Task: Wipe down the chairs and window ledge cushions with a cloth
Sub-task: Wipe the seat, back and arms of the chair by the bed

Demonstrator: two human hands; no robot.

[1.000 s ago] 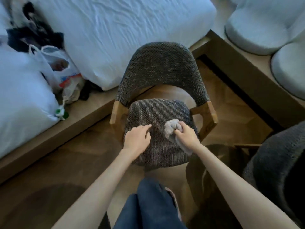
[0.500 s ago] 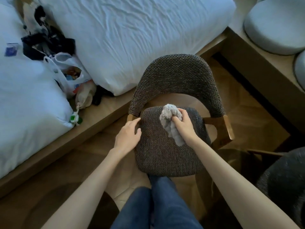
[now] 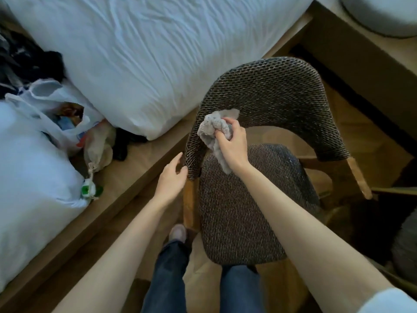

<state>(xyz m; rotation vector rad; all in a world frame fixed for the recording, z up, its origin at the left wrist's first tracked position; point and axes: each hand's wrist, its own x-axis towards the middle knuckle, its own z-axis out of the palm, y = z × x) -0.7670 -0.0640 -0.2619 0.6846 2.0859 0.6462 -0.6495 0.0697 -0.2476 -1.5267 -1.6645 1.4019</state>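
I had the right grip (image 3: pixel 233 144) curled round the bunched grey cloth (image 3: pixel 213 128), holding it against the chair (image 3: pixel 239 213) backrest at its 9 o'clock end, with a tail of cloth hanging toward the seat. The left grip (image 3: pixel 171 180) was loose-fingered and held nothing, its fingertips touching the outer side of that same backrest end, just above the wooden arm. The white bed (image 3: pixel 158 53) filled 11 o'clock, and a plastic bag (image 3: pixel 42 102) sat at 9 o'clock.
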